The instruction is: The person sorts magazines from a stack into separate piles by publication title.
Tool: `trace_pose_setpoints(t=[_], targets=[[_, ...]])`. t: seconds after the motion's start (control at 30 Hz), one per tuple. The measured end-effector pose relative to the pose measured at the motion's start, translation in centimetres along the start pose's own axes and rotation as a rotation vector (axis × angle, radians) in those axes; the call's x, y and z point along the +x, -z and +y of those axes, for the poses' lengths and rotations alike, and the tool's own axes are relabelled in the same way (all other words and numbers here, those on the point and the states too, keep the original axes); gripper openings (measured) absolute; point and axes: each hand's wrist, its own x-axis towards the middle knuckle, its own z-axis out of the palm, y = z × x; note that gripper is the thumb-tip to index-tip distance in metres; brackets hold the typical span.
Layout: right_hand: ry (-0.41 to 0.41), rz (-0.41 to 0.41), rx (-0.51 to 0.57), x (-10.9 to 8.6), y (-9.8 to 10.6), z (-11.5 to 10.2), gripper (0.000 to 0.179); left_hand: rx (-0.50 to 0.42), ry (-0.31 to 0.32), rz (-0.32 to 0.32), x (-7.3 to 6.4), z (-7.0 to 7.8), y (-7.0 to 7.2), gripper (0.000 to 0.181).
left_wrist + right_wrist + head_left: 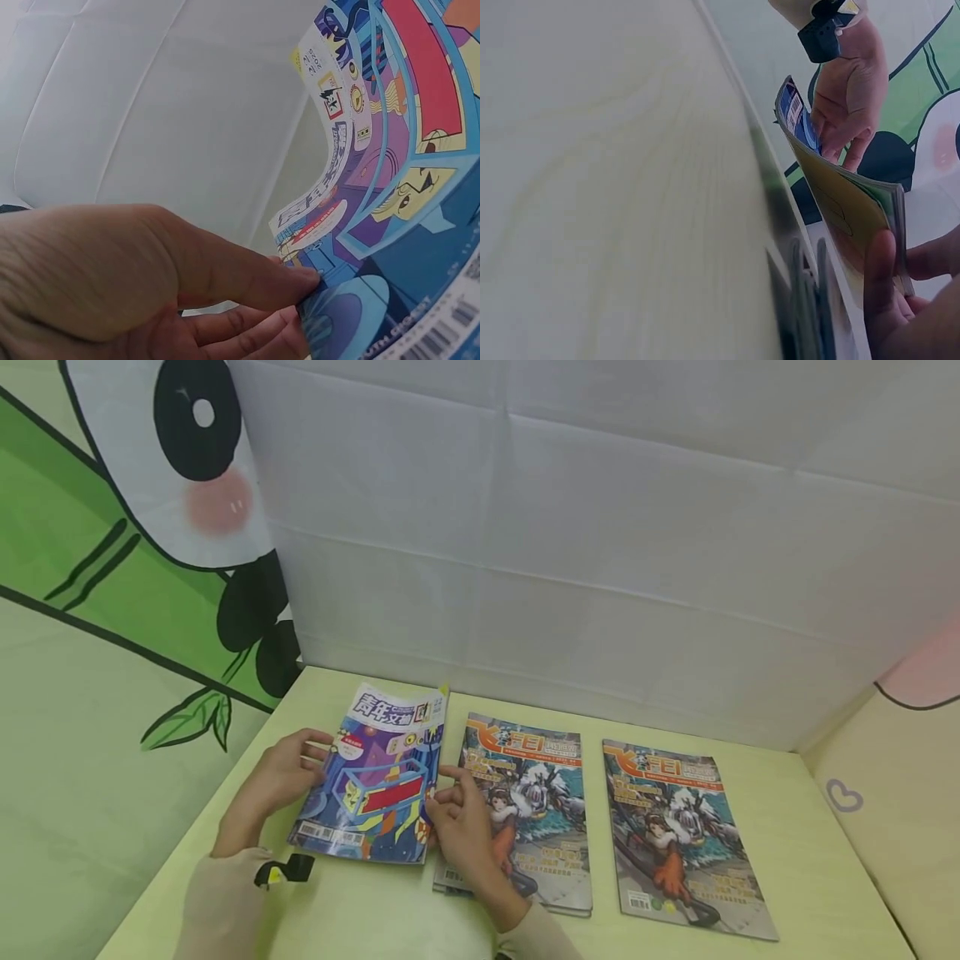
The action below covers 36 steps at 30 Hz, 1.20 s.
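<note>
A purple-blue magazine (375, 768) with a white title band is held up off the table between both hands. My left hand (288, 772) pinches its left edge, the thumb on the cover in the left wrist view and the other fingers partly hidden behind. At the opposite edge, my right hand (465, 822) grips the magazine, its fingers on both sides in the right wrist view. The cover bows in the left wrist view. Just under my right forearm lies a stack of grey-teal magazines (543, 810) with an orange-lettered title.
Another magazine (686, 835) with the same grey-teal cover lies flat to the right of the stack. The pale yellow table (772, 827) meets a white cloth backdrop (600, 568) at the back. Printed cloth (67, 693) hangs on the left side.
</note>
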Motion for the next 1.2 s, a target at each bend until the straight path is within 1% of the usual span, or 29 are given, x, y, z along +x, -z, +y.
trace_pose_setpoints(t=[0.13,0.23,0.33,0.4,0.53,0.63,0.77,0.83,1.03,1.2], targets=[[-0.008,-0.002,-0.004,0.1,-0.1,0.6,0.05,0.003,0.017,-0.007,0.2,-0.1,0.0,0.057],[-0.011,0.002,-0.015,0.2,-0.2,1.2,0.05,-0.002,0.015,-0.017,0.4,-0.5,-0.1,0.057],[-0.006,0.007,-0.04,0.3,-0.2,1.4,0.05,-0.004,0.016,-0.025,0.6,-0.8,-0.3,0.057],[0.001,0.011,-0.062,0.3,-0.2,1.4,0.051,0.001,0.032,-0.025,0.6,-0.9,-0.4,0.057],[0.0,0.022,-0.11,0.3,-0.2,1.5,0.053,0.037,0.059,-0.022,0.6,-1.2,-0.5,0.055],[0.007,0.026,-0.141,0.3,-0.3,1.8,0.054,0.062,0.062,-0.021,0.7,-1.6,-0.6,0.052],[0.039,0.029,-0.177,0.2,-0.3,1.7,0.055,0.077,0.071,-0.023,0.7,-1.8,-0.8,0.052],[0.069,0.037,-0.214,0.1,-0.3,1.7,0.054,0.083,0.079,-0.023,0.7,-1.9,-0.8,0.052],[0.153,0.057,-0.335,0.0,-0.2,1.6,0.055,0.108,0.07,-0.016,0.8,-2.0,-0.8,0.052],[0.185,0.007,-0.408,-0.2,-0.1,1.6,0.066,0.131,0.067,-0.013,0.8,-2.0,-0.7,0.054]])
